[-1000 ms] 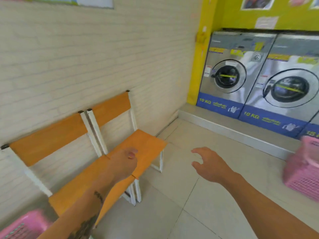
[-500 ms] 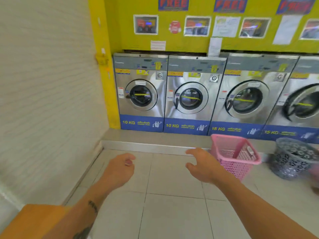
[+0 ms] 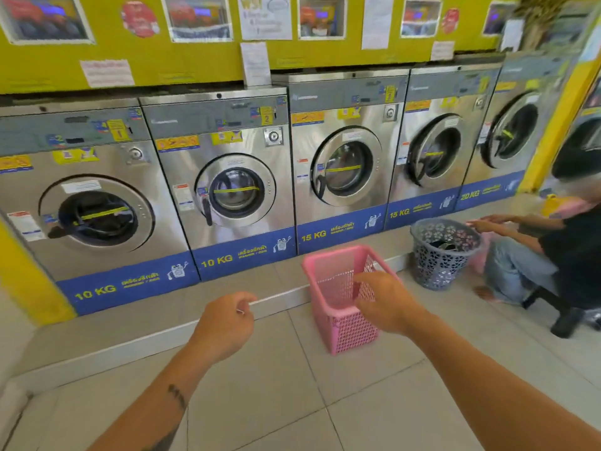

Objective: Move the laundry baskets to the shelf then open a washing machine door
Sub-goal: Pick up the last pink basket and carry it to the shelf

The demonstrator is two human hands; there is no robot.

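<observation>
Both hands are out in front over the tiled floor (image 3: 266,402), holding nothing. The left hand (image 3: 224,323) hangs with its fingers loosely curled, thumb near the forefinger, above the edge of the low step (image 3: 136,346) that runs beneath the machines. The right hand (image 3: 387,304) is relaxed, fingers slightly bent and apart, in front of the near right rim of the pink laundry basket (image 3: 349,336); whether it touches the rim I cannot tell. That basket stands upright on the floor just beside the step, below the middle machine. To its right, a little farther off, stands a round grey basket (image 3: 439,268) with dark contents. Along the far wall runs a row of steel washing machines (image 3: 227,151), their blue bands marked 10 KG, 15 KG and 20 KG; the second door (image 3: 235,190) from the left looks closed. At the far right another person (image 3: 572,252) sits low, hands reaching toward the grey basket.
</observation>
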